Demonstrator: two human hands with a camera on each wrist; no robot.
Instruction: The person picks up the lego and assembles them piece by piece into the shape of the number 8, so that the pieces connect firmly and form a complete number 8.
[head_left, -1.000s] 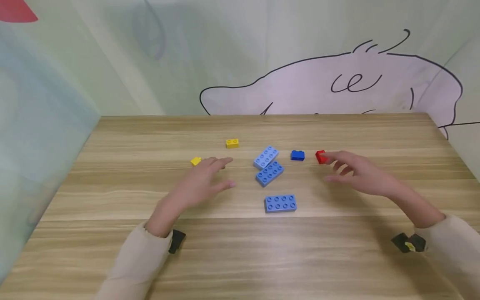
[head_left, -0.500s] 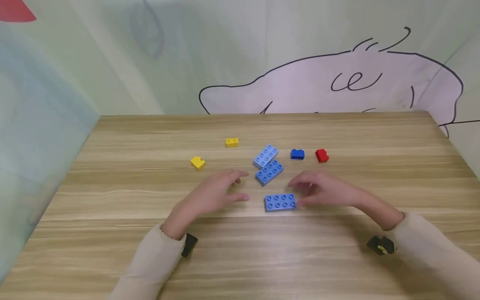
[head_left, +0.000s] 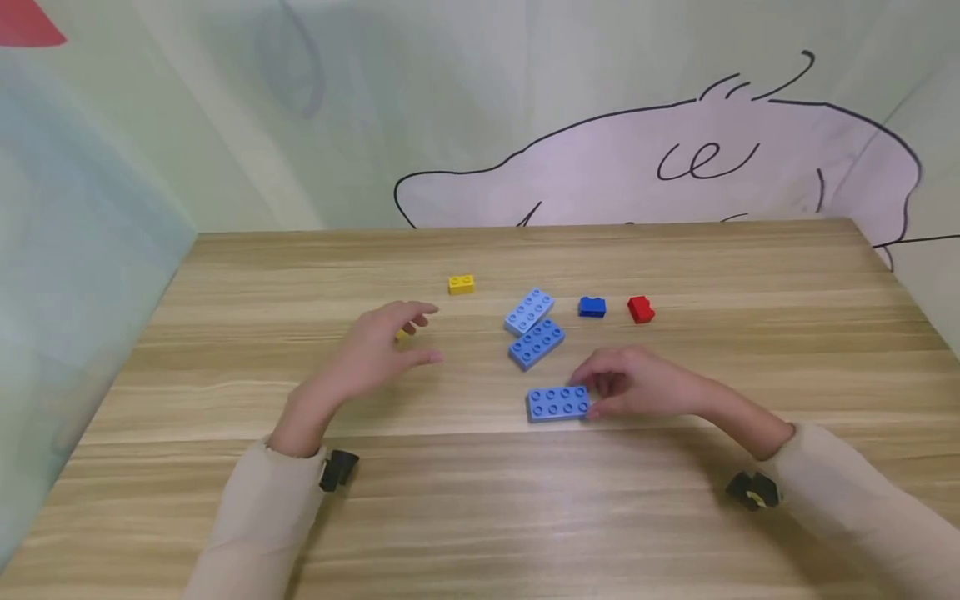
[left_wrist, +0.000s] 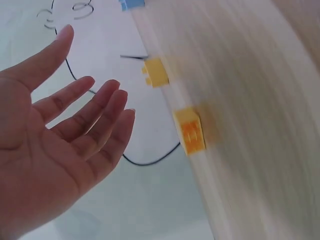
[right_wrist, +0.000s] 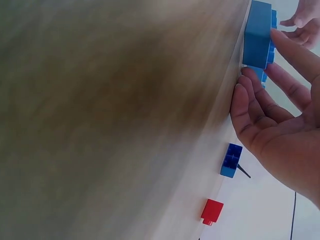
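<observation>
Left of the near blue brick (head_left: 558,403), the left hand (head_left: 367,350) gapes wide by two yellow bricks (head_left: 461,285) (one mostly covered from above). Behind the near blue brick, two long bricks (head_left: 536,343); behind-right, one small blue brick (head_left: 592,307). The right hand (head_left: 637,383) pinches its landmark's right end; farther right, one red brick (head_left: 641,309).

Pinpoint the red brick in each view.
Head: the red brick sits right of centre, just right of the dark blue brick.
Left wrist: not in it.
Right wrist: near the bottom edge, below the dark blue brick.
Shared landmark: the left hand.
</observation>
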